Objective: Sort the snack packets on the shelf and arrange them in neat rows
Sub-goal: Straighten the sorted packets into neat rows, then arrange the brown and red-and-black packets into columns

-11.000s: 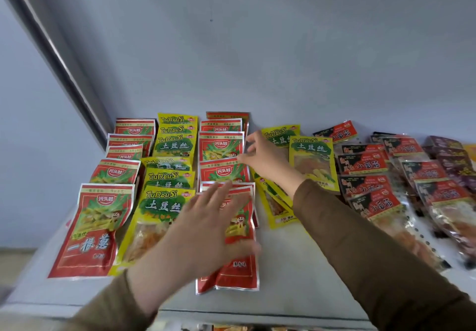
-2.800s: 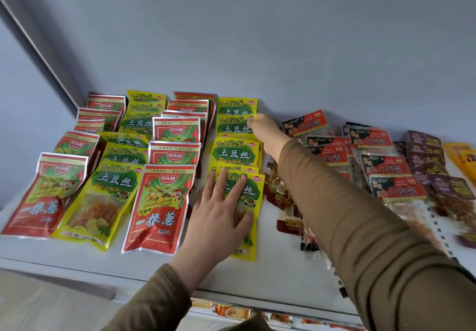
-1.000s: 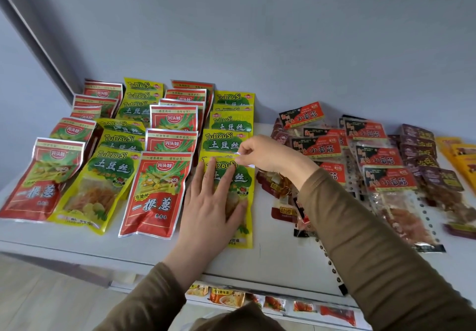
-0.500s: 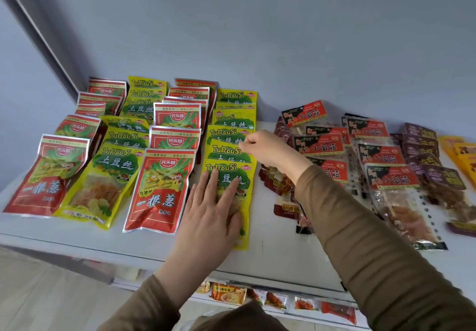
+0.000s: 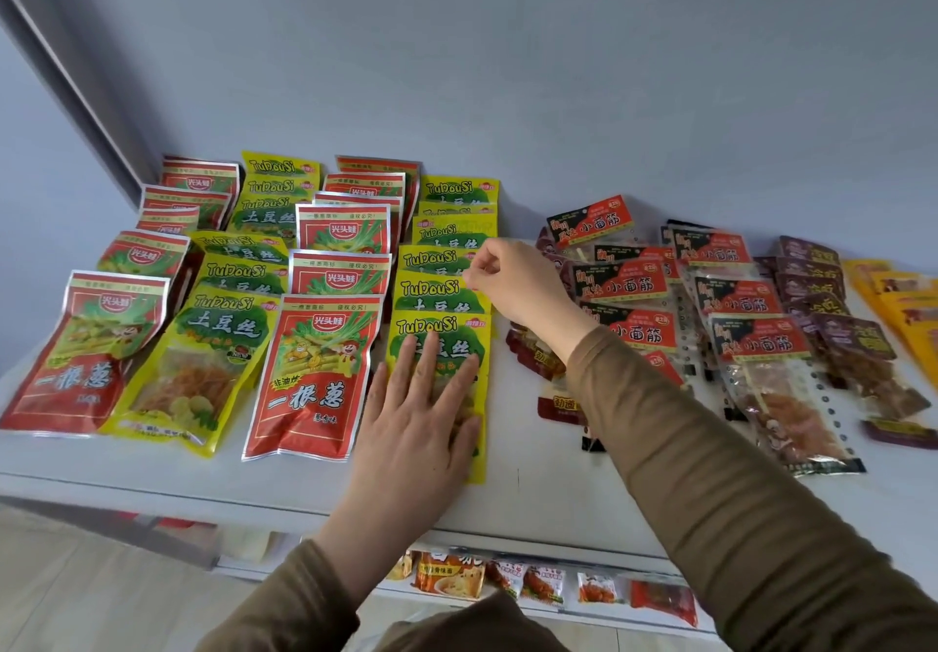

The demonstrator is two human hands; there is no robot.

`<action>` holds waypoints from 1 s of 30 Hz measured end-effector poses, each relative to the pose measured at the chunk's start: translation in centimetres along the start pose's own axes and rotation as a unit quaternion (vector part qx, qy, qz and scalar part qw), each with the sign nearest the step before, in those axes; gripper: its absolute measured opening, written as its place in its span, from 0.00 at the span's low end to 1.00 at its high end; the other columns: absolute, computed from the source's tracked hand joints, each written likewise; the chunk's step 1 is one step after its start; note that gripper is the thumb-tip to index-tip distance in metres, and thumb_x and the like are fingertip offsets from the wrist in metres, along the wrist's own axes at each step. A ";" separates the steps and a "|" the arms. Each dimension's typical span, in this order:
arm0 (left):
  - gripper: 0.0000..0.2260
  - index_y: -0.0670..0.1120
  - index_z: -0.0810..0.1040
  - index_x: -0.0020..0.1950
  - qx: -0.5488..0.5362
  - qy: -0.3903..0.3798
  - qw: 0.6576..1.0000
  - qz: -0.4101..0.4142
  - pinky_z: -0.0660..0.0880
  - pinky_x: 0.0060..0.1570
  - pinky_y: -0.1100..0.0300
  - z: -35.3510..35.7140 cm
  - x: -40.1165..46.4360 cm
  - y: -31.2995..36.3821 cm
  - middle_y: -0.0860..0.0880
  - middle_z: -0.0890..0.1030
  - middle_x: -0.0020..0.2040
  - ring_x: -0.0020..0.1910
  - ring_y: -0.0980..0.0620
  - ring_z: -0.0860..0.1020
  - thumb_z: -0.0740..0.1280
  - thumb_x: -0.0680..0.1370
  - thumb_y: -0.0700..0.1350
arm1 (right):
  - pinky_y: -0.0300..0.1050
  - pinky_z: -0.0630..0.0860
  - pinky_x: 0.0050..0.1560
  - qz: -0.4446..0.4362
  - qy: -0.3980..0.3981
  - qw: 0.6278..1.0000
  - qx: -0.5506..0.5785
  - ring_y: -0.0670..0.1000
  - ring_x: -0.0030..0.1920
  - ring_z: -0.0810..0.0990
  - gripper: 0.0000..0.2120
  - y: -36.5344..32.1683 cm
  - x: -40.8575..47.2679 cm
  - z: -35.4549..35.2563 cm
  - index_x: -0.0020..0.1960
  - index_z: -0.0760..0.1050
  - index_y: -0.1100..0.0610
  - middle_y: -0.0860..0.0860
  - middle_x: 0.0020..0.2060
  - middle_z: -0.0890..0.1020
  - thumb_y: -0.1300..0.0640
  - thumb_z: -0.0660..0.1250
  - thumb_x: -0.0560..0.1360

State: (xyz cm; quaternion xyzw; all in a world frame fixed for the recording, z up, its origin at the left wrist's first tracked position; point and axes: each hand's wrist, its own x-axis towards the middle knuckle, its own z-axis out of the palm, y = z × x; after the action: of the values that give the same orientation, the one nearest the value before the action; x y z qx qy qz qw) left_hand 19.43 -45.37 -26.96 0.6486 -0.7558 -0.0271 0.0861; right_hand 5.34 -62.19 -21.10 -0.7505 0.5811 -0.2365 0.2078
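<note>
Red packets (image 5: 317, 377) and yellow TuDouSi packets (image 5: 195, 372) lie in alternating overlapping rows on the left of the white shelf (image 5: 533, 494). My left hand (image 5: 421, 418) rests flat, fingers straight, on the front packet (image 5: 477, 341) of the fourth row, a yellow one. My right hand (image 5: 512, 280) has curled fingers that pinch the right top corner of a yellow packet (image 5: 431, 296) two places behind it. Red-and-black packets (image 5: 761, 346) lie in looser rows to the right.
Dark purple packets (image 5: 822, 296) and orange packets (image 5: 903, 306) lie at the far right. Small dark red packets (image 5: 556, 405) lie loose under my right forearm. The grey wall stands close behind the rows. A lower shelf with more snacks (image 5: 457, 580) shows below the front edge.
My right hand came back from the rear of the yellow row to its middle packets. My left hand has stayed flat on the front yellow packet.
</note>
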 end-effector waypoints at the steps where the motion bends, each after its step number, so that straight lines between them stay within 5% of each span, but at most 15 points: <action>1: 0.28 0.62 0.41 0.83 0.002 0.001 1.000 -0.002 0.38 0.81 0.44 -0.1 0.0 -0.1 0.50 0.38 0.84 0.81 0.48 0.30 0.39 0.83 0.64 | 0.44 0.72 0.42 0.000 0.003 1.000 -0.001 0.46 0.44 0.79 0.09 0.0 -0.2 -0.4 0.48 0.78 0.53 0.42 0.44 0.81 0.48 0.68 0.79; 6: 0.30 0.58 0.48 0.84 -0.040 0.039 0.998 0.043 0.36 0.81 0.47 -1.6 0.2 0.4 0.49 0.42 0.85 0.82 0.48 0.33 0.39 0.83 0.65 | 0.41 0.71 0.37 0.012 0.052 0.998 0.039 0.43 0.38 0.77 0.09 0.9 -1.6 -4.5 0.50 0.79 0.53 0.42 0.38 0.79 0.48 0.66 0.80; 10: 0.30 0.57 0.49 0.84 -0.056 0.042 0.993 0.100 0.34 0.80 0.48 -2.2 0.9 2.1 0.48 0.41 0.85 0.81 0.48 0.32 0.42 0.83 0.65 | 0.48 0.79 0.53 0.078 0.107 0.985 0.106 0.47 0.48 0.81 0.08 3.8 -3.1 -8.7 0.52 0.79 0.51 0.45 0.46 0.82 0.48 0.66 0.80; 15: 0.31 0.57 0.50 0.84 -0.074 0.023 0.986 0.145 0.34 0.80 0.48 -1.6 2.4 5.9 0.48 0.40 0.85 0.81 0.46 0.31 0.41 0.83 0.67 | 0.51 0.74 0.68 0.170 0.146 0.958 0.180 0.49 0.64 0.77 0.14 9.0 -5.7 -11.7 0.67 0.75 0.53 0.46 0.62 0.78 0.52 0.62 0.83; 21: 0.35 0.59 0.48 0.84 -0.101 -0.018 0.985 0.135 0.32 0.77 0.41 0.0 5.0 13.8 0.46 0.42 0.85 0.81 0.43 0.33 0.39 0.79 0.72 | 0.50 0.63 0.73 0.175 0.096 0.955 0.219 0.50 0.76 0.65 0.23 11.4 -7.5 -10.9 0.79 0.61 0.50 0.48 0.78 0.65 0.50 0.58 0.85; 25: 0.39 0.58 0.41 0.84 -0.052 -0.068 0.991 0.101 0.36 0.77 0.33 2.1 6.9 18.6 0.45 0.38 0.84 0.81 0.41 0.33 0.40 0.77 0.76 | 0.53 0.60 0.77 0.146 0.050 0.961 0.231 0.49 0.79 0.60 0.26 12.3 -8.0 -10.8 0.81 0.56 0.48 0.47 0.80 0.59 0.52 0.58 0.85; 30: 0.37 0.60 0.39 0.83 -0.012 -0.044 0.994 0.101 0.35 0.78 0.36 3.6 8.1 18.5 0.47 0.38 0.84 0.81 0.44 0.33 0.42 0.79 0.74 | 0.53 0.59 0.78 0.107 -0.014 0.971 0.213 0.48 0.79 0.59 0.25 15.0 -8.3 -11.7 0.81 0.55 0.47 0.46 0.80 0.59 0.54 0.56 0.86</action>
State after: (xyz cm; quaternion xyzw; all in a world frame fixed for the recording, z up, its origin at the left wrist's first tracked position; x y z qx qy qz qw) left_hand -0.42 -50.67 -26.94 0.5663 -0.8199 -0.0564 0.0627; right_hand -15.00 -58.09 -21.44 -0.6254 0.5917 -0.3205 0.3950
